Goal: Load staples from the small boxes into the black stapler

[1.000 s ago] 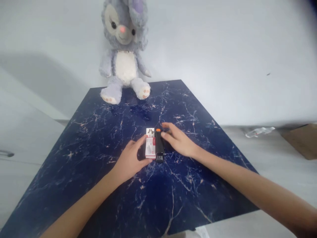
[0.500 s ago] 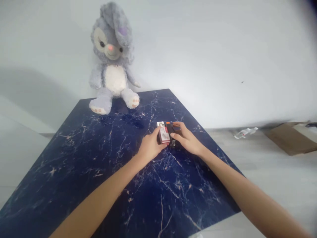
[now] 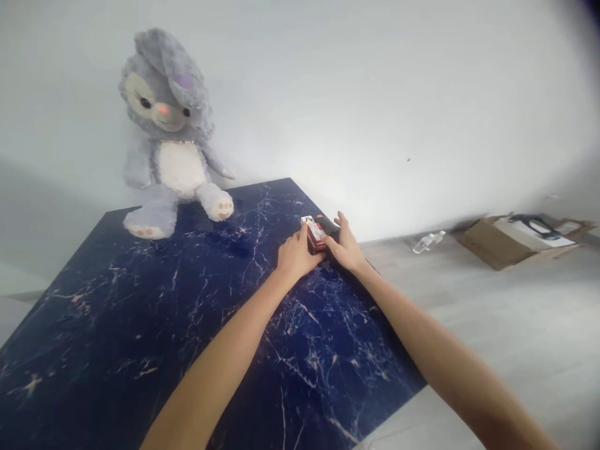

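My left hand (image 3: 296,255) is closed around a small red-and-white box (image 3: 315,236), thumb along its near left side. The box's pale end points away from me. Just right of it is a black object with an orange tip (image 3: 319,216); most of it is hidden, and I cannot tell its kind. My right hand (image 3: 347,247) is beside these things, fingers raised and spread away from the thumb. Its thumb tip reaches the box's right side. Both hands are over the far right part of the dark blue marbled table (image 3: 210,300).
A large grey plush rabbit (image 3: 180,169) sits at the table's far left edge against the white wall (image 3: 304,94). On the floor to the right lie a clear plastic bottle (image 3: 427,242) and an open cardboard box (image 3: 492,244) with a dark item on top.
My right hand's fingers have lifted and spread off the black object. The left hand still holds the small box. The view has turned right, so the rabbit appears further left.
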The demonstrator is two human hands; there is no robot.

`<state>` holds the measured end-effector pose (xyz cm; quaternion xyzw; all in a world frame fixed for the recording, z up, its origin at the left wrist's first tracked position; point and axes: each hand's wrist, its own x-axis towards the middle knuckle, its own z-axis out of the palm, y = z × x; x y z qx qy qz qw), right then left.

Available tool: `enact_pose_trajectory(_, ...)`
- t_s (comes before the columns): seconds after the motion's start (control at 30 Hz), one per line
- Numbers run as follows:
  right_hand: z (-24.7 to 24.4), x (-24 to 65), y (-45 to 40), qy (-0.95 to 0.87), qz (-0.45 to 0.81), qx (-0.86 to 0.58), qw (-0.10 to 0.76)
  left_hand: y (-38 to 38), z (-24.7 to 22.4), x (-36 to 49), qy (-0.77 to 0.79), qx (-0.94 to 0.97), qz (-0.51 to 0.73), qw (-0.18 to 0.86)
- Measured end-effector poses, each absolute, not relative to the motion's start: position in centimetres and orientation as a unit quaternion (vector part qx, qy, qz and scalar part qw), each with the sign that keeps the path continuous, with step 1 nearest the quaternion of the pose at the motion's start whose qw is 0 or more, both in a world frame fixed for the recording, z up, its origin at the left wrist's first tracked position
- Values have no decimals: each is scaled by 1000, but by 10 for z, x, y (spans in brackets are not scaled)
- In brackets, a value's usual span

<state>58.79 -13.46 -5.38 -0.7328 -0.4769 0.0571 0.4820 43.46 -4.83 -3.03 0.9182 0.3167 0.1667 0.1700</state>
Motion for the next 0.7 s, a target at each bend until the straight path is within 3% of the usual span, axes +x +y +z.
enact_pose_trajectory(0.13, -45, 553, -137, -469, -122, -746, 458, -53, -39, 372, 264, 940, 201, 82)
enact_pose_trajectory(0.23, -38, 531, -141, -502, -171, -728, 435, -48, -42, 302, 248, 943, 216, 51)
enact_pose_trajectory(0.5, -48, 559, -134, -417, -55, -781, 461, -16, -43, 89, 412, 882, 228, -28)
enact_pose_trajectory(0.57, -49, 571, -132, -394, 35, -804, 444, -15, -39, 57, 461, 852, 246, -48)
enact_pose_trajectory(0.7, -47, 577, -128, -385, 37, -814, 434, -13, -36, 39, 504, 826, 251, -25)
